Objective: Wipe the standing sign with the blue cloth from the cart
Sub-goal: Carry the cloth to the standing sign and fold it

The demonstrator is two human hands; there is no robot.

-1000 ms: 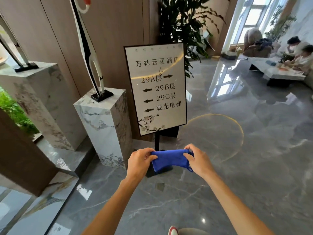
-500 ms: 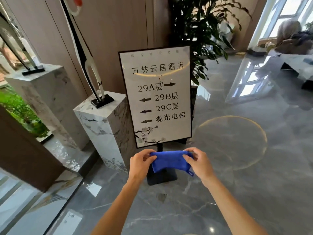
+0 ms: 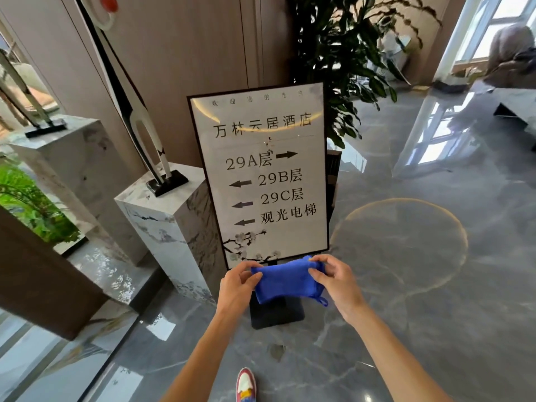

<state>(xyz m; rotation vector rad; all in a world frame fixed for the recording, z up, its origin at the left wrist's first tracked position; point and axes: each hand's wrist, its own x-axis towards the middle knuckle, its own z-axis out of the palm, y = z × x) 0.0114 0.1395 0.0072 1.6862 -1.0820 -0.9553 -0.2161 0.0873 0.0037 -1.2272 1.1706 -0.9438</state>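
The standing sign (image 3: 261,175) is a tall white panel in a black frame with black lettering and arrows, on a post with a black square base (image 3: 278,313). It stands straight ahead of me on the grey marble floor. I hold a folded blue cloth (image 3: 285,281) just below the sign's bottom edge, in front of its post. My left hand (image 3: 236,287) pinches the cloth's left end and my right hand (image 3: 336,281) pinches its right end. The cloth hides the post. No cart is in view.
A low marble pedestal (image 3: 162,224) with a black-and-white sculpture (image 3: 139,120) stands close to the sign's left, a taller pedestal (image 3: 66,175) behind it. A large potted plant (image 3: 348,62) rises behind the sign. Open marble floor (image 3: 420,271) lies to the right. My shoe (image 3: 246,384) shows below.
I have come closer to the sign, which now looks larger and more central. Both hands still hold the cloth, now raised nearer the sign's bottom edge.
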